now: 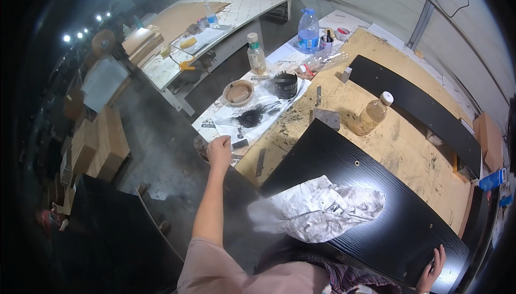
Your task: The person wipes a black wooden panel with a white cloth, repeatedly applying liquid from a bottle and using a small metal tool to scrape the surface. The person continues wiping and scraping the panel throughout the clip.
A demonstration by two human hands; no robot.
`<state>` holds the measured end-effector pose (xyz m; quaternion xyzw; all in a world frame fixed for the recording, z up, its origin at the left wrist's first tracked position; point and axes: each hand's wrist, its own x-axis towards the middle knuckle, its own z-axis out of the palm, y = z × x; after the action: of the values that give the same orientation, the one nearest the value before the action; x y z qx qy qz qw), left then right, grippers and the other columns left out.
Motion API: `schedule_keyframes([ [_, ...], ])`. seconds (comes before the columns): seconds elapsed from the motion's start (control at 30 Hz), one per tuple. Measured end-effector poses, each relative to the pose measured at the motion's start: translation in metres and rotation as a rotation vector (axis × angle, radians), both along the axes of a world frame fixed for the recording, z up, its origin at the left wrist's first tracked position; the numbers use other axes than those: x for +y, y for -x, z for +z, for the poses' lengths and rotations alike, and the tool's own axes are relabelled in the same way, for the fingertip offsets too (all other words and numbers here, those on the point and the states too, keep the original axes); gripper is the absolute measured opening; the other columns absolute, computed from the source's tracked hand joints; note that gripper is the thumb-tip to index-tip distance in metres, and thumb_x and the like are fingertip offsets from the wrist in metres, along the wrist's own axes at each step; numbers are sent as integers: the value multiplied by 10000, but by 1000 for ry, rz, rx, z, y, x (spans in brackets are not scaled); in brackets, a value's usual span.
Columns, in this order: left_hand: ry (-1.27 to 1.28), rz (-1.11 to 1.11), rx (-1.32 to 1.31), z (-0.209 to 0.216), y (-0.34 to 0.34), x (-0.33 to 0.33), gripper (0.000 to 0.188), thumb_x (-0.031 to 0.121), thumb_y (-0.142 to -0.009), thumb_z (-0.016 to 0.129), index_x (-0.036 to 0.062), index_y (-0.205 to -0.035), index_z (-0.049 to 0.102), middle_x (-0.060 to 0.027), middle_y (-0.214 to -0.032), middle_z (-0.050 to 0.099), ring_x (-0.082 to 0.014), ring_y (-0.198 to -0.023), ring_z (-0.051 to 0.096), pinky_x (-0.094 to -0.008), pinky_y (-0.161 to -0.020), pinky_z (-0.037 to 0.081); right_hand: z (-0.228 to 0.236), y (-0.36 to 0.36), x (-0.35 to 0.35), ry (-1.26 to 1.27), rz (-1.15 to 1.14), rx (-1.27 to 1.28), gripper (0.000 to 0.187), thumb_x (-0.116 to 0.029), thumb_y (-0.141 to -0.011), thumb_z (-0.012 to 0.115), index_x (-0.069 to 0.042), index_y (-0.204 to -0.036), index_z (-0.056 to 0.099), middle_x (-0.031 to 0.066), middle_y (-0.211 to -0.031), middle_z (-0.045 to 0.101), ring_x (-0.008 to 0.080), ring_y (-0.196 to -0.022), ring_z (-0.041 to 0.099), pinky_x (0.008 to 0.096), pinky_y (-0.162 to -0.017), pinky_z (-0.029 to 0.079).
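My left hand is stretched forward to the near left edge of the workbench, its fingers pinched together. Whatever they hold, if anything, is hidden. Just beside it lie a small dark block and stained white paper with a black smear. My right hand rests with extended fingers on the near right end of a black wood-grain board. A crumpled white rag with dark stains lies across the board's near edge, between my arms.
Beyond my left hand stand a brown bowl, a black-stained pot and a bottle. Another bottle with a white cap stands behind the board. A curved black panel lies farther right. Wooden boxes sit on the left floor.
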<state>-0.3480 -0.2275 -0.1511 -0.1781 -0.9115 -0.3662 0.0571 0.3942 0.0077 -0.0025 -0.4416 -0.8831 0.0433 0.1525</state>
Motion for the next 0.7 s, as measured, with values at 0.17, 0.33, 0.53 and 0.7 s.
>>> schedule_keyframes([
  [0.17,33,5,80,-9,4,5,166,181,-892,681,74,-973,779,-178,-941,733,-375,-882,699,-474,-800,537,2,3,2,9,-10,0,412,-139,-1000,456,-28,-1363,615,213,-1485,521,394,-1379,464,516,-1174,328],
  [0.33,136,-148,-7,9,-30,23,159,211,-897,679,99,-945,781,-153,-941,730,-379,-887,686,-483,-795,532,2,1,-1,-12,-21,-23,404,-143,-1009,454,-28,-1361,615,210,-1483,526,390,-1373,472,515,-1177,323],
  [0.53,138,-89,-94,15,-42,20,147,225,-897,689,125,-953,781,-135,-935,735,-382,-879,695,-476,-779,538,2,7,1,-16,-3,-5,407,-138,-1006,454,-29,-1364,613,210,-1486,523,392,-1372,470,513,-1172,330],
  [0.7,102,33,-32,4,-13,15,139,228,-891,698,124,-939,778,-130,-906,734,-374,-862,698,-477,-765,535,-1,4,3,6,-25,-4,412,-145,-1007,452,-26,-1370,605,212,-1485,521,395,-1375,465,514,-1172,328],
])
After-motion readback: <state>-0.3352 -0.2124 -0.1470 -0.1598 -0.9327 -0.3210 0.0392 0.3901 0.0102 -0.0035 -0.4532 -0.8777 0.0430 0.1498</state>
